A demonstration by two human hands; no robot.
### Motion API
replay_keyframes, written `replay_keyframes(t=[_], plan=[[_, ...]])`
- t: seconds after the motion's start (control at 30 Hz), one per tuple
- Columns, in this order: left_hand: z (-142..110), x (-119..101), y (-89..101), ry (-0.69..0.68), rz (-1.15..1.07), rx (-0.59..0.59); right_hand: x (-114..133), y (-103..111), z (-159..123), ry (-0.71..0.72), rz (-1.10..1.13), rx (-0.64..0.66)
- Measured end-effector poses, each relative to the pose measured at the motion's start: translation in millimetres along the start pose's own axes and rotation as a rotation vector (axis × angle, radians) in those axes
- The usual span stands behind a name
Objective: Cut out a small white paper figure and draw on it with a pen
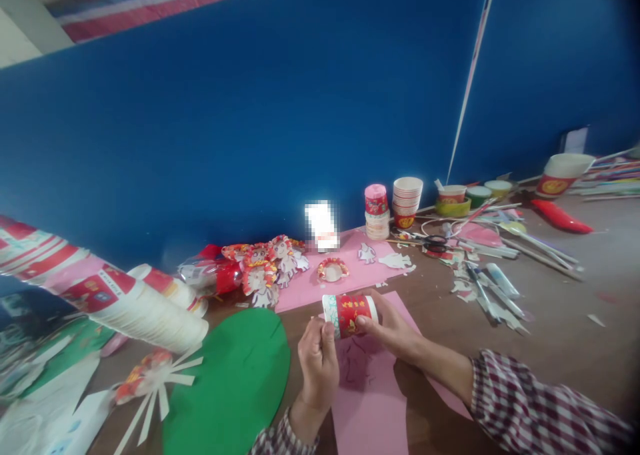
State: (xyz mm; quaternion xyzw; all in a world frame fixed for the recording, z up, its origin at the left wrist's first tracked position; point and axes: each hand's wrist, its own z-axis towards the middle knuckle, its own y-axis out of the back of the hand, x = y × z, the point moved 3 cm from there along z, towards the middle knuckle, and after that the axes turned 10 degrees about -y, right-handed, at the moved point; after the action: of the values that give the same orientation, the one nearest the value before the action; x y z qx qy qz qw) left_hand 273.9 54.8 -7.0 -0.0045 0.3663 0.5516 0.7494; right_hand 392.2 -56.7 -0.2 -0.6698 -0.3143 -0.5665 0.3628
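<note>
Above the brown table [565, 295], I see the red cup [350, 316] sideways, left hand [319, 358] pinching one end, right hand [399, 331] the other.

No text is legible, even on the held cup [347, 316].

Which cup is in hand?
The red cup with a teal-patterned band at its left end, held sideways between left hand and right hand. Neither hand touches the other cups.
</note>
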Motion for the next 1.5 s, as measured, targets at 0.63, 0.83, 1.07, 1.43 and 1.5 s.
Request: replay_keyframes(t=[0.63,0.83,1.07,1.43,1.5], plan=[[5.4,2.0,4.3,0.147,-0.055,-0.057,0.1,7.7,0.9,0.079,-0.153,-0.027],[9.7,2.0,2.1,0.103,-0.112,0.028,-7.5,15.1,7.2,-0.020,0.039,-0.100],[5.6,0.0,-0.9,-0.026,0.019,0.105,-11.1,12.5,7.7,-0.033,0.107,-0.072],[3.5,-8.0,-0.7,-0.101,0.074,0.066,-10.1,12.2,5.6,-0.048,0.119,-0.062],[3.9,-6.9,-0.5,-0.084,0.069,0.057,-11.5,13.2,6.5,-0.048,0.120,-0.071]])
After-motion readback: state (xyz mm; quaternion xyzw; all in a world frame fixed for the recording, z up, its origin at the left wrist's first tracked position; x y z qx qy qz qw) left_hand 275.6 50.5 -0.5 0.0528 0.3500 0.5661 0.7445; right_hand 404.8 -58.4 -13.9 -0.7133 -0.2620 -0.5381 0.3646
